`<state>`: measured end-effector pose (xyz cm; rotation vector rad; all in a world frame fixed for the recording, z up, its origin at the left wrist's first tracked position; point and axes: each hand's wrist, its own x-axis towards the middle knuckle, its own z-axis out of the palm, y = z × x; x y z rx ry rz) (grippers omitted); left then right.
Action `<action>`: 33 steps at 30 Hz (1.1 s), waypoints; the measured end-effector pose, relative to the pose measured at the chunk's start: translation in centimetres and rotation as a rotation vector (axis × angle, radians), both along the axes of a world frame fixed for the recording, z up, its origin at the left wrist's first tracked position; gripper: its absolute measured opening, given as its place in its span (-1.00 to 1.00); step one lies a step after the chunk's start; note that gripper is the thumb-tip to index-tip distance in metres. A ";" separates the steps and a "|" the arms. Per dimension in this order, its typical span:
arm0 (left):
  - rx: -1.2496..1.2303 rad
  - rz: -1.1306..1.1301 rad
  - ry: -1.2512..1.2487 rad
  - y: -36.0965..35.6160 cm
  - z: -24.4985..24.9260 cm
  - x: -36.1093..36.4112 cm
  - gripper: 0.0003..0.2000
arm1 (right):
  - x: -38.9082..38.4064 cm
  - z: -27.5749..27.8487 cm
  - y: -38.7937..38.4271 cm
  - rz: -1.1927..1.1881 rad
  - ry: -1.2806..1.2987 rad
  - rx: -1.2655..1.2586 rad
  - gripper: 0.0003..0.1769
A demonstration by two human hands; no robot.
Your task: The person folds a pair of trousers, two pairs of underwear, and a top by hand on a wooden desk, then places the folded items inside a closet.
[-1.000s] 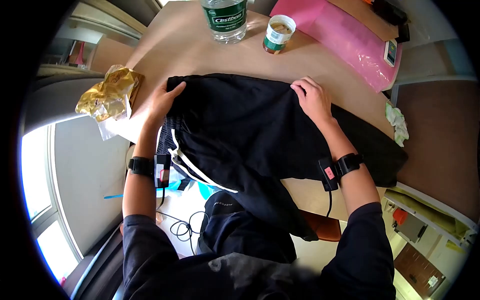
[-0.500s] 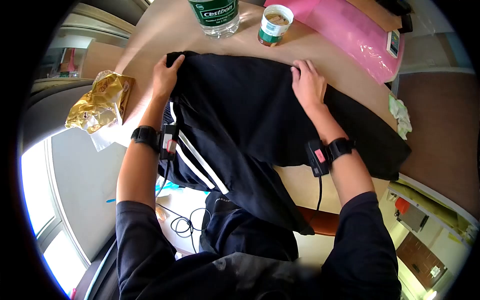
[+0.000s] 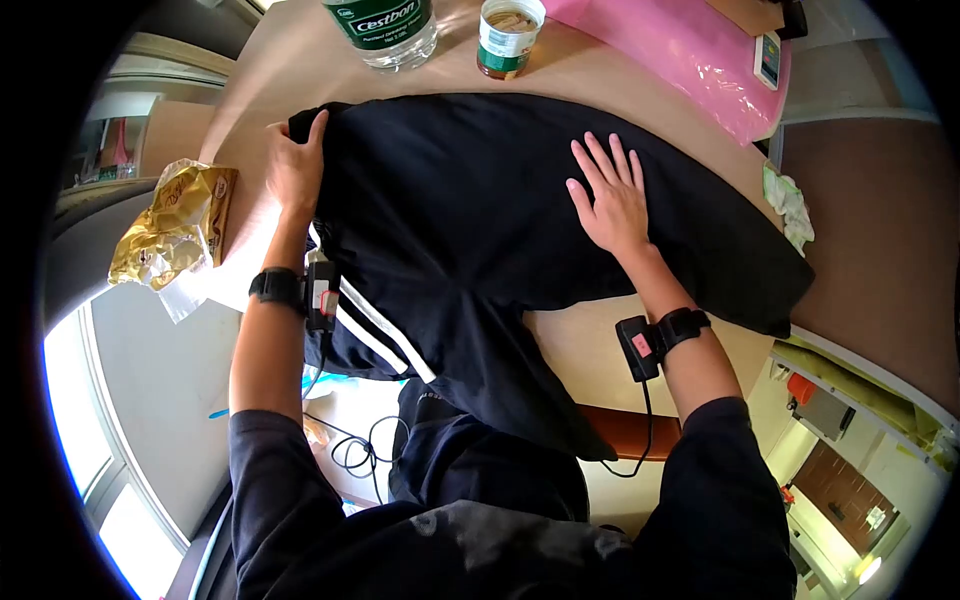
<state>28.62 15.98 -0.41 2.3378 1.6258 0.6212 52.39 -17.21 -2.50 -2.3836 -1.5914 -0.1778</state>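
A pair of black track pants [image 3: 440,200] lies spread over the table, one leg stretching right and the other hanging over the near edge. White stripes [image 3: 375,330] run down the side nearest my body. At the upper left corner of the pants, by the waist end, my left hand [image 3: 297,165] pinches the fabric between thumb and curled fingers. My right hand [image 3: 612,205] rests flat on the right-hand leg, its fingers spread and nothing in its grasp. Each wrist wears a black strap with a small box and a cable.
Toward the back of the table [image 3: 270,75] stand a Cestbon water bottle [image 3: 385,30] and an open cup [image 3: 508,45]. A pink plastic sheet [image 3: 680,65] and a white device [image 3: 767,60] lie at the back right. Gold packaging [image 3: 180,220] sits left; a crumpled tissue [image 3: 788,205] lies right.
My left hand has moved left with the corner of the pants. My right hand has flattened out, its fingers now spread on the fabric. The view has shifted slightly.
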 end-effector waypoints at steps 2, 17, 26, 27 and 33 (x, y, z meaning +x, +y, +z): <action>0.021 0.049 0.077 -1.7 0.5 -0.4 -0.52 | -0.1 -0.1 0.0 -0.011 -0.008 -0.001 -0.45; 0.192 -0.588 0.293 -8.6 -1.1 -0.7 -0.41 | -0.9 0.9 -17.9 -0.398 -0.004 -0.199 -0.40; 0.279 -0.620 0.281 -8.6 -2.0 -0.8 -0.46 | -4.1 0.6 -32.8 -0.764 0.192 -0.110 -0.45; 0.295 -0.615 0.279 -9.0 -2.0 -0.7 -0.48 | -3.7 1.1 -33.3 -0.762 0.147 -0.056 -0.49; 0.206 -0.529 0.334 -16.4 -2.7 2.6 -0.45 | 4.3 0.1 -36.1 -1.322 0.265 0.063 -0.43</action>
